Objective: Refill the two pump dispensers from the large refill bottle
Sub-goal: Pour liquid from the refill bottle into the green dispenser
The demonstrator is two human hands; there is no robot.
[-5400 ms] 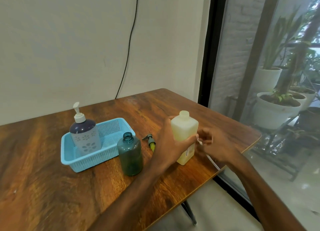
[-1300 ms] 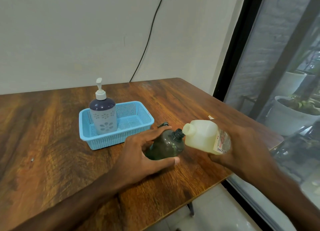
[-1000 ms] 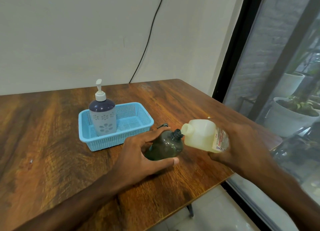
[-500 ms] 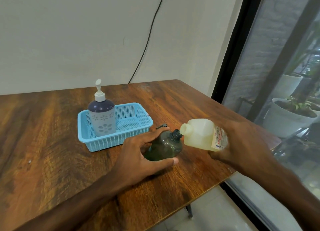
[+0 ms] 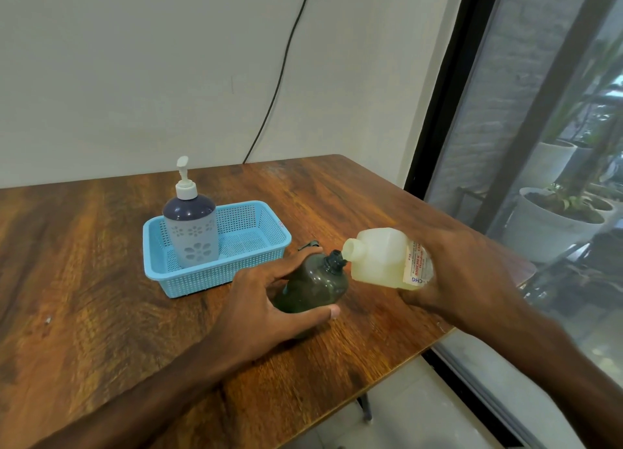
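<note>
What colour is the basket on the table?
Light blue. The basket is plastic mesh, seen clearly in the head view.

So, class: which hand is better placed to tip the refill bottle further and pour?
Likely the right hand: it grips the refill bottle, spout at the green bottle; the left hand steadies that bottle.

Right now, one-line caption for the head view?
Left hand grips the tilted green dispenser; right hand tips the refill bottle, spout at its open neck.
</note>
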